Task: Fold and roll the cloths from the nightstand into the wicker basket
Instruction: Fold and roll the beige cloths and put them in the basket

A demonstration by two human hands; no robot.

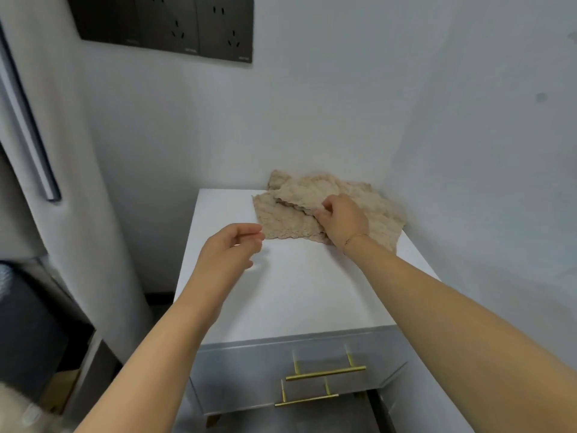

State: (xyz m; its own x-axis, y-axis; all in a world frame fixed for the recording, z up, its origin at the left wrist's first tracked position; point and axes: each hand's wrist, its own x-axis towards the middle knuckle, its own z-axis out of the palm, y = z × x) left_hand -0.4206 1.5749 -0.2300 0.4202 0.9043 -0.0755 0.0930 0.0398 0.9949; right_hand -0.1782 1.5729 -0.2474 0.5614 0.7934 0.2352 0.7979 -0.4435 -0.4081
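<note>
A heap of beige crinkled cloths (290, 223) lies at the far right corner of the white nightstand (287, 292). My right hand (342, 221) rests on the heap and pinches the edge of the top cloth between thumb and fingers. My left hand (231, 248) hovers above the nightstand top just left of the cloths, fingers loosely curled and holding nothing. No wicker basket is in view.
The nightstand stands in a corner of white walls, with two gold drawer handles (324, 373) on its grey front. A dark socket panel (175, 26) hangs on the wall above. A grey padded headboard (46, 151) and dark bedding (31, 323) are to the left.
</note>
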